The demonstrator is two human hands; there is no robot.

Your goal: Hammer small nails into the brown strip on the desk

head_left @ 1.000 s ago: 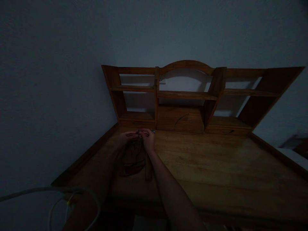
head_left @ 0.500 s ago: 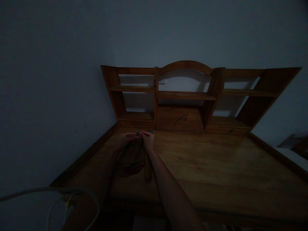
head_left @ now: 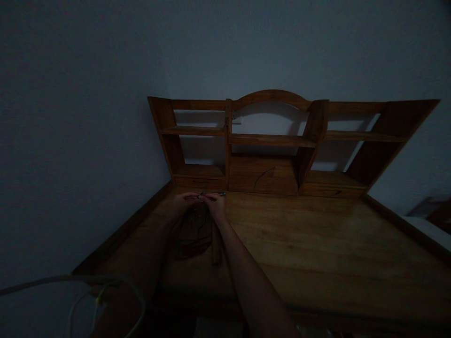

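In dim light, my left hand (head_left: 182, 203) and my right hand (head_left: 216, 204) meet above the left part of the wooden desk. Their fingertips pinch together around something small and dark that I cannot make out. A short shiny metal piece (head_left: 222, 193) shows just past my right fingers; whether they hold it is unclear. Under my hands lie thin dark cords or wires (head_left: 199, 227) and a dark red item (head_left: 195, 250), both too dim to name. Next to them, beneath my right wrist, is a long brown strip (head_left: 216, 249).
A wooden shelf unit (head_left: 271, 140) stands along the desk's back edge. The wooden desk top (head_left: 299, 234) stretches to the right. A pale cable (head_left: 63, 279) loops at the lower left, with a yellow piece (head_left: 99, 299) on it. White walls (head_left: 88, 117) rise behind and left.
My right fingers have shifted slightly left and closer to my left fingertips. Everything else looks the same.
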